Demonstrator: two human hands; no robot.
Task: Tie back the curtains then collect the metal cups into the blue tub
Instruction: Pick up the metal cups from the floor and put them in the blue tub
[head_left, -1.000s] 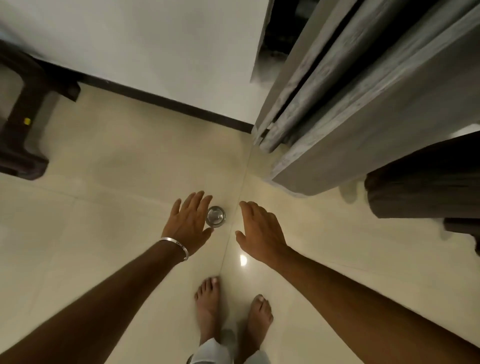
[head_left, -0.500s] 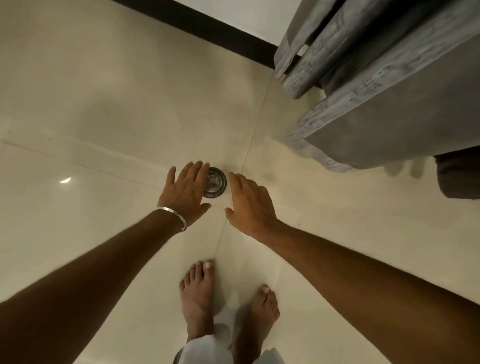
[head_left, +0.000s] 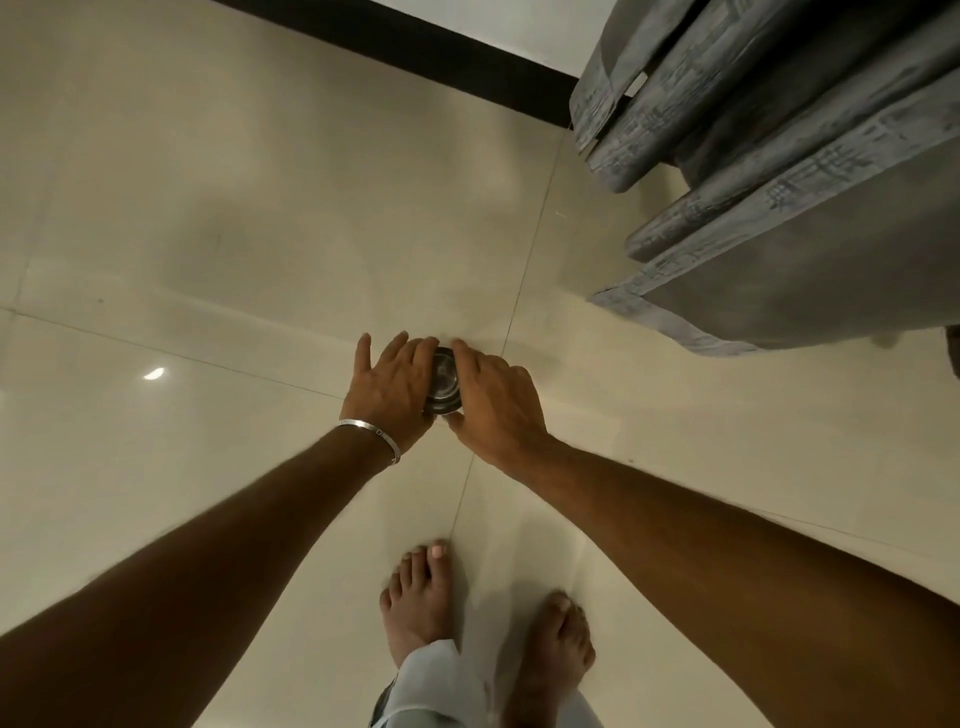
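- Head view: metal cup (head_left: 443, 382) stands on the tiled floor (head_left: 260, 234), enclosed between both hands.
- Left hand (head_left: 390, 383): fingers spread, palm against the cup's side.
- Right hand (head_left: 493, 402): fingers together, curved round the opposite side.
- Grey curtains (head_left: 779, 182) hang near, upper right; open floor lies left.

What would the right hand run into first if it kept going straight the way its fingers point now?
Almost at once the metal cup: the right hand points up and left, its fingers already at the cup's right side. Just past the cup is the left hand on the other side. Whether there is contact is unclear from above.
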